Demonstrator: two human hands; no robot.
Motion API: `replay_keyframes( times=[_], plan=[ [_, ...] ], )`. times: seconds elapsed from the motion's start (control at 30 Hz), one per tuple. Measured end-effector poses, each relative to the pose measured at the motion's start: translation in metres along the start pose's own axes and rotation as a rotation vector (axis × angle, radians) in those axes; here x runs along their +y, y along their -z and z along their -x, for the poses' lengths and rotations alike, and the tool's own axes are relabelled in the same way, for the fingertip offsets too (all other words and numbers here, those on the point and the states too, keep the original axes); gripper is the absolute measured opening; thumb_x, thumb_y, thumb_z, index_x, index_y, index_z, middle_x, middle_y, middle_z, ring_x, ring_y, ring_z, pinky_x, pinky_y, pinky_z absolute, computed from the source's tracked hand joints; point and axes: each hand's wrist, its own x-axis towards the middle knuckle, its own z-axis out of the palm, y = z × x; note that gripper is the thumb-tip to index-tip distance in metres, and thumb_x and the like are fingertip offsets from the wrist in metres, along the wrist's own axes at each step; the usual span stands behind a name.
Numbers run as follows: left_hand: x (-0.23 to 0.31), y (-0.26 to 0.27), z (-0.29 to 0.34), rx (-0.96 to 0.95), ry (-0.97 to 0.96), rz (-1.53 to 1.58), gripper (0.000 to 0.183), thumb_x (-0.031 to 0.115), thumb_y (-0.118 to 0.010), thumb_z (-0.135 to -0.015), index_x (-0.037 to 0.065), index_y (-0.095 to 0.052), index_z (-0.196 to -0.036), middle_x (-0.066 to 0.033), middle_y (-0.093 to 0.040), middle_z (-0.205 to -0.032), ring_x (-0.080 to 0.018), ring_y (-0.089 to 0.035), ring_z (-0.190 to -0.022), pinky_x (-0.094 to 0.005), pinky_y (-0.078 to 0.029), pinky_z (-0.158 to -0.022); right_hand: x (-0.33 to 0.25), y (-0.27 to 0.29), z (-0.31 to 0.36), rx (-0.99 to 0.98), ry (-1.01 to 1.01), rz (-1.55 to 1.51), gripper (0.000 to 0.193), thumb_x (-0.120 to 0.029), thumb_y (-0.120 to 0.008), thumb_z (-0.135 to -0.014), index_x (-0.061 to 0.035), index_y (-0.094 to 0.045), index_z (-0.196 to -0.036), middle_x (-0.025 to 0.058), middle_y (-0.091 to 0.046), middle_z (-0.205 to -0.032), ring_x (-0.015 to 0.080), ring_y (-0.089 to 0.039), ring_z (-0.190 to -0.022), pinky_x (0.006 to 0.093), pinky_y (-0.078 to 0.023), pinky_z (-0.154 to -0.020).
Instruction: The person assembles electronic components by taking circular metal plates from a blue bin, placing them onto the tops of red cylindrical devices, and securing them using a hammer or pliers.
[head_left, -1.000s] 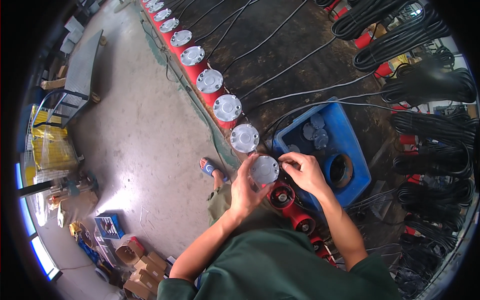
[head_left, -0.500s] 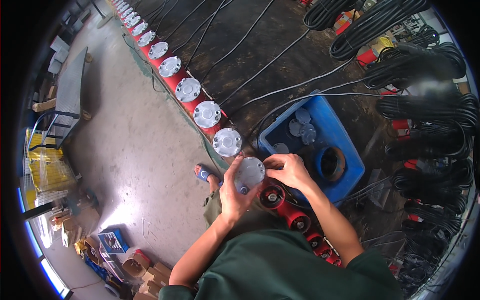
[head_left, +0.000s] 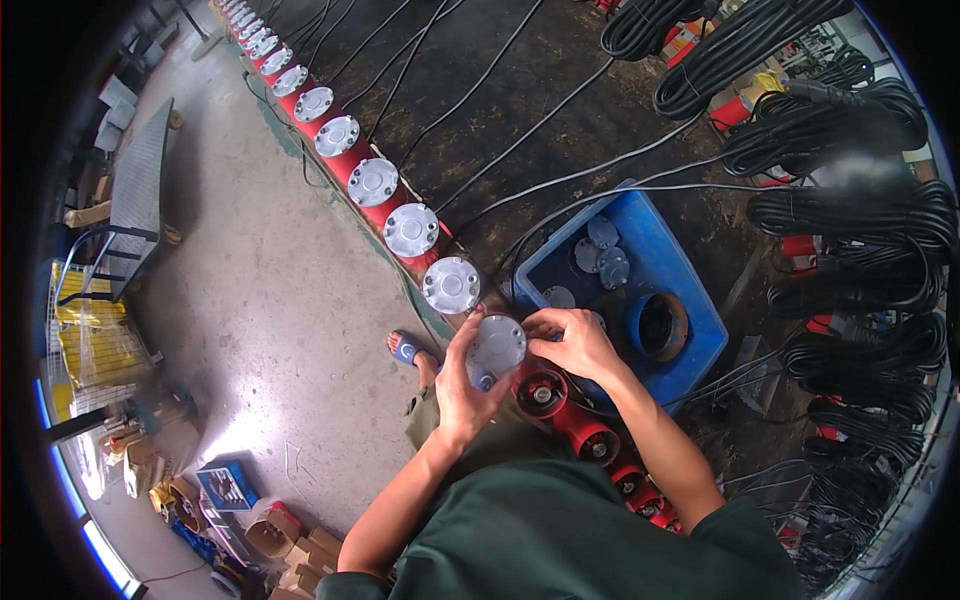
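My left hand [head_left: 463, 392] curls around the left side of a round silver metal cover [head_left: 498, 343], thumb and fingers at its rim. Close by the cover's right edge is my right hand [head_left: 577, 343], its thumb and fingertips pinched together. Whatever the pinch holds is too small to make out. The cover sits in a row of red cylinders, just before an open red cylinder [head_left: 542, 393] that shows its inside. Beyond it stands another cylinder topped by a silver cover [head_left: 452, 285] with holes near its rim.
Several capped red cylinders [head_left: 372, 183] run toward the far left. A blue crate [head_left: 700, 345] at the right holds loose round covers [head_left: 602, 233] and a ring-shaped part [head_left: 660, 327]. Black cables [head_left: 560, 185] cross the dark surface to coiled bundles [head_left: 850, 215]. A cart [head_left: 140, 190] stands left.
Both hands stay at the same cover. My right fingertips have shifted only slightly at its edge, and the whole view has moved a little.
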Motion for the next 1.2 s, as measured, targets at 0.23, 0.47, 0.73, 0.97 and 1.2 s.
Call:
replay_keyframes(
  times=[0.23,0.47,0.73,0.97,1.2],
  plan=[
    [0.004,0.002,-0.003,-0.008,-0.060,-0.171,0.085,0.006,-0.096,-0.072,0.001,-0.048,-0.143,-0.0237,-0.060,-0.150,-0.0403,-0.064,-0.133,-0.0456,-0.056,-0.108,0.018,0.005,0.008,0.018,-0.042,-0.265,0.023,-0.009,-0.075,-0.098,0.0029,-0.076,-0.117,0.0072,-0.079,-0.101,0.0113,-0.073,-0.093,0.0269,-0.058,-0.084],
    [-0.014,0.001,0.000,-0.011,-0.135,-0.134,0.085,0.009,-0.098,-0.071,0.002,-0.050,-0.141,-0.0243,-0.059,-0.150,-0.0417,-0.063,-0.134,-0.0464,-0.056,-0.108,0.130,0.049,0.029,0.426,-0.235,0.371,0.032,-0.022,-0.080,-0.092,0.0000,-0.072,-0.114,0.0173,-0.079,-0.099,0.0313,-0.077,-0.090,0.0408,-0.061,-0.079],
    [-0.016,0.000,-0.006,-0.036,-0.165,-0.112,0.088,0.011,-0.096,-0.072,0.000,-0.047,-0.144,-0.0268,-0.056,-0.145,-0.0440,-0.063,-0.127,-0.0466,-0.056,-0.104,0.155,0.042,0.040,0.108,-0.256,0.982,0.049,-0.017,-0.086,-0.075,0.0005,-0.065,-0.116,0.0229,-0.072,-0.112,0.0431,-0.072,-0.105,0.0533,-0.061,-0.086],
    [-0.041,-0.021,-0.002,0.021,-0.006,0.027,0.104,0.024,-0.103,-0.066,-0.001,-0.046,-0.149,-0.0198,-0.061,-0.140,-0.0323,-0.065,-0.126,-0.0427,-0.051,-0.110,0.171,0.033,0.013,0.170,-0.411,0.911,0.037,-0.010,-0.080,-0.082,0.0051,-0.065,-0.112,0.0303,-0.074,-0.109,0.0465,-0.074,-0.103,0.0522,-0.062,-0.089],
    [-0.049,-0.030,0.000,0.096,0.003,0.154,0.102,0.024,-0.103,-0.065,-0.001,-0.049,-0.147,-0.0181,-0.063,-0.136,-0.0309,-0.066,-0.122,-0.0413,-0.052,-0.107,0.146,0.043,-0.005,-0.025,-0.600,0.890,0.030,-0.017,-0.080,-0.083,0.0004,-0.079,-0.108,0.0281,-0.074,-0.120,0.0470,-0.070,-0.115,0.0527,-0.059,-0.097]
  ],
)
